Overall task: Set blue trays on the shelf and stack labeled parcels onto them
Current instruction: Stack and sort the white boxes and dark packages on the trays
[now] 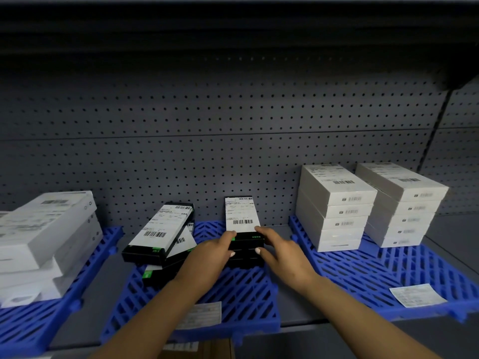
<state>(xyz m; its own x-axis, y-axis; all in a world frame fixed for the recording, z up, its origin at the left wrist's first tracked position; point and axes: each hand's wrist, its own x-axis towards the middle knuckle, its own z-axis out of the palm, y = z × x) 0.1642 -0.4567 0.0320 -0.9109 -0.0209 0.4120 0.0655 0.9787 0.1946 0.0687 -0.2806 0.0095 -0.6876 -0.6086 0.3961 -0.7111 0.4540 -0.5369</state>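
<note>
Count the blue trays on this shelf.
3. Left tray under the white boxes, middle tray under the black parcels and both hands, right tray under two white stacks. Others may lie outside the frame.

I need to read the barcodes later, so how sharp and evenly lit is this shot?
Head view: the white label on the black parcel stack between the left hand and right hand is fairly sharp; the white boxes at left smear; top is dark; wide-angle edges curve.

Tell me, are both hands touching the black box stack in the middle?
Touching. The head view shows the left hand pressed against the black box stack's left side and the right hand against its right side, thumbs on its front.
</note>
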